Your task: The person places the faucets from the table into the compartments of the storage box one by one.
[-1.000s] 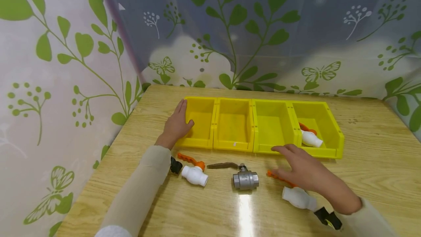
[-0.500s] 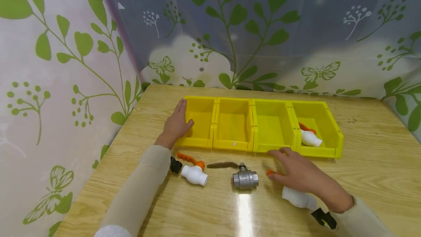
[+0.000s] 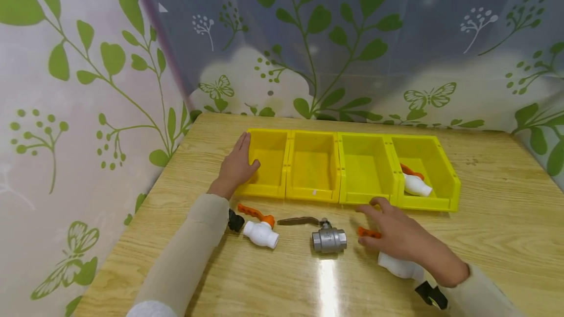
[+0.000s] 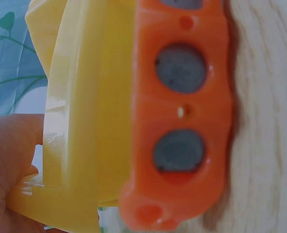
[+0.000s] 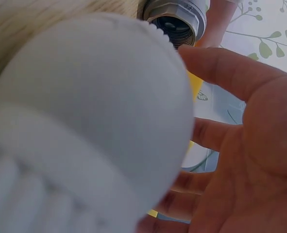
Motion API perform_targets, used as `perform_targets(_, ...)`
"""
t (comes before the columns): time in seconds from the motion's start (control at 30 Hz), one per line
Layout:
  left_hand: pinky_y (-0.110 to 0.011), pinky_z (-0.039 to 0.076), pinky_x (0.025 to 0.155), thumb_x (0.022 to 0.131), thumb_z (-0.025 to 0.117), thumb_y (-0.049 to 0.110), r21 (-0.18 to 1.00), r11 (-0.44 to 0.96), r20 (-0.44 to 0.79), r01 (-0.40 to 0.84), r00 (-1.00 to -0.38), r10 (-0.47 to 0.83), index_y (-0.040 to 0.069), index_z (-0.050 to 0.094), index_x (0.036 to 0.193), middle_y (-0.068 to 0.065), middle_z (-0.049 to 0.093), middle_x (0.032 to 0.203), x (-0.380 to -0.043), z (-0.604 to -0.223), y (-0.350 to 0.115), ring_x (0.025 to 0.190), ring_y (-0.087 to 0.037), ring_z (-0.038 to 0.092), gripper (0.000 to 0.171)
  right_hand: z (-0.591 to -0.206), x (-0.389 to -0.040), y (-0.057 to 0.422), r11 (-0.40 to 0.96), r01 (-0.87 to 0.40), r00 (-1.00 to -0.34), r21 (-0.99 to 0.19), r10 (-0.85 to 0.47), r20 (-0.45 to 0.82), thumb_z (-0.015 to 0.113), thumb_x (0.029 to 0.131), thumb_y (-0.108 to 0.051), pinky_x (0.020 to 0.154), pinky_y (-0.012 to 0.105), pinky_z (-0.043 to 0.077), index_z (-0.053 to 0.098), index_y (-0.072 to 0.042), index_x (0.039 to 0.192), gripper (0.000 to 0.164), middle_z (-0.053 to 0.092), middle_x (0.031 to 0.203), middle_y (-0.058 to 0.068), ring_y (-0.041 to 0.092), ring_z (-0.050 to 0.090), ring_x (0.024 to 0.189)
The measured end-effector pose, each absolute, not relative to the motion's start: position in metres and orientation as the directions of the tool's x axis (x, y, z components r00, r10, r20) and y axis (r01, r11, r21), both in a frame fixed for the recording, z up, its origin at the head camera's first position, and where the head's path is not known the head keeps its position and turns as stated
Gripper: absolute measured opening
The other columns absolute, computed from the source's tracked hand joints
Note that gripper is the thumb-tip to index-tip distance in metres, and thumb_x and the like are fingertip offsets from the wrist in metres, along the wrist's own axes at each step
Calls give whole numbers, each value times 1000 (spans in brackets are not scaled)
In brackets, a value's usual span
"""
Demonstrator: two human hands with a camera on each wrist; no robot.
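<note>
My left hand [image 3: 235, 168] holds the side wall of the leftmost yellow bin [image 3: 263, 190], fingers along the outside and thumb over the rim. The left wrist view shows that wall [image 4: 73, 116] between thumb and fingers. Over a white plastic ball valve [image 3: 398, 265] at the right, my right hand [image 3: 401, 234] hovers with thumb and fingers apart. The valve's orange lever [image 3: 367, 232] shows between them. Its white body [image 5: 94, 97] fills much of the right wrist view, the palm [image 5: 264, 145] beside it.
A metal ball valve [image 3: 329, 241] lies in the middle of the wooden table [image 3: 282, 287]. Another white ball valve [image 3: 261, 235] with an orange lever lies near the left forearm. The bins stand in a row; the rightmost bin [image 3: 440, 204] holds a white valve [image 3: 417, 186].
My right hand has shifted slightly left and lower over the white valve, and the lever's end now shows between thumb and fingers. The left hand has stayed on the bin.
</note>
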State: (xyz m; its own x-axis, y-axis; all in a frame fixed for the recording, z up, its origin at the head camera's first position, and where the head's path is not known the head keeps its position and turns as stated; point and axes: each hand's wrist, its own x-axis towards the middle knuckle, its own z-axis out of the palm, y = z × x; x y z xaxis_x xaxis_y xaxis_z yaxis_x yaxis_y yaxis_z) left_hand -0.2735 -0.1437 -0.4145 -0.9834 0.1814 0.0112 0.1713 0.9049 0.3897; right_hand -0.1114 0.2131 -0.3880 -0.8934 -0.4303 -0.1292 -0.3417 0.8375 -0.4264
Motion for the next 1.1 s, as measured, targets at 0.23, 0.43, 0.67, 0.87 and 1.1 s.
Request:
perform_targets(0.23, -44, 49, 75, 95, 55, 26, 391, 904, 19, 171, -984, 178, 5, 8, 157, -10, 6, 163, -275, -416, -144, 80, -32, 58, 80, -387, -109, 212, 840, -341, -892, -421, -431, -137, 74, 85, -36, 59, 33, 42, 55, -12, 134, 58, 45, 129, 19, 26, 54, 88)
perform_targets(0.43, -44, 49, 76, 96, 55, 25, 394, 903, 21, 171, -984, 178, 6, 8, 157, -10, 6, 163, -275, -416, -144, 80, -33, 58, 80, -387, -109, 213, 840, -344, -885, -421, -440, -155, 73, 86, -35, 59, 32, 42, 57, -14, 132, 53, 49, 125, 15, 24, 53, 88)
perform_targets(0.67, -45, 49, 76, 96, 56, 24, 398, 902, 23, 171, -984, 177, 4, 8, 156, -11, 6, 163, -273, -413, -143, 76, -32, 56, 79, -390, -107, 214, 851, -319, -878, -418, -432, -208, 75, 83, -37, 63, 35, 44, 58, -16, 131, 55, 50, 119, 13, 26, 51, 93)
perform_targets(0.87, -46, 49, 80, 96, 56, 25, 392, 904, 16, 169, -984, 177, 4, 8, 156, -11, 6, 163, -273, -413, -142, 82, -33, 58, 80, -393, -103, 215, 846, -299, -871, -441, -431, -236, 78, 80, -37, 58, 32, 40, 56, -18, 134, 60, 49, 116, 9, 23, 48, 89)
perform_targets(1.1, -44, 49, 74, 96, 56, 24, 392, 904, 18, 170, -984, 178, 4, 8, 156, -10, 6, 163, -273, -414, -143, 75, -31, 56, 79, -396, -100, 218, 833, -333, -855, -441, -464, -231, 82, 75, -34, 54, 31, 38, 55, -23, 129, 62, 47, 116, 8, 23, 47, 87)
